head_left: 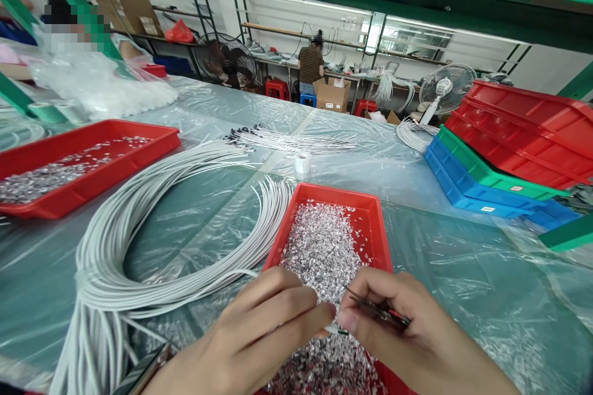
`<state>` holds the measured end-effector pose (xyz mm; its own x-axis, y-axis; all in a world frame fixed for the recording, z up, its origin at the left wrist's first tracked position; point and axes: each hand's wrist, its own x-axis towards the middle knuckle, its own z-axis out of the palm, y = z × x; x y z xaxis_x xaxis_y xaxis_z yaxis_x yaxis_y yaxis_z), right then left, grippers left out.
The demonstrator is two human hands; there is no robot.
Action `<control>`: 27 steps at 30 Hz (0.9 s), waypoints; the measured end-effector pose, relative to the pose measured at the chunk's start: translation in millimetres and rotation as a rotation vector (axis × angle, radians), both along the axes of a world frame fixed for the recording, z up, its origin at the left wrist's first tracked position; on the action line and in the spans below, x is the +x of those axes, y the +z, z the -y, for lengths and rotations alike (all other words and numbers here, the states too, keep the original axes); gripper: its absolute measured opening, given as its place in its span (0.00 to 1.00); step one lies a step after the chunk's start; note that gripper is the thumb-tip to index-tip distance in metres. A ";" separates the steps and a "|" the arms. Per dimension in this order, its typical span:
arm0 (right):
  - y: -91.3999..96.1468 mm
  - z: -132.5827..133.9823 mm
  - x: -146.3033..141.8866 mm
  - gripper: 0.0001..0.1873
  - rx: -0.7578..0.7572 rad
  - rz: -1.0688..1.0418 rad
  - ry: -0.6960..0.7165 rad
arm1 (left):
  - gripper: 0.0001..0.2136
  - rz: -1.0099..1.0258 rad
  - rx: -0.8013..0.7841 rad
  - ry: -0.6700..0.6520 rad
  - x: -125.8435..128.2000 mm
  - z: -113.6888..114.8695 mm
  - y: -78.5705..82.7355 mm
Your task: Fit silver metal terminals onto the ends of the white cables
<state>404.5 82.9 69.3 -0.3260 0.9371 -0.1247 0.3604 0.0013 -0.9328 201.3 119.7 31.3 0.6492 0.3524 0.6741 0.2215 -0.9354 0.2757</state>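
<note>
At lower centre, left hand (264, 327) pinches a cable end (332, 329), right hand (403, 345) curls fingers round a tool (385, 313); steadiness probably helps.

bright light, glare on plastic sheeting (445, 259)

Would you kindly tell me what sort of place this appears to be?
Probably a cable-assembly workshop: there is a thick coil of white cables, a red tray holding silvery bits, and stacked plastic bins.
</note>
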 end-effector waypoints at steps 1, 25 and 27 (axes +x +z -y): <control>-0.1 -0.3 0.2 0.11 -0.013 -0.013 0.004 | 0.11 0.002 0.004 -0.004 0.0 0.0 0.8; -13.1 2.0 -16.4 0.03 0.489 0.037 -0.259 | 0.16 0.388 -0.826 0.089 17.1 8.6 -5.5; -17.1 1.0 -16.2 0.03 0.589 0.066 -0.231 | 0.16 0.391 -0.867 0.086 17.3 7.5 -3.4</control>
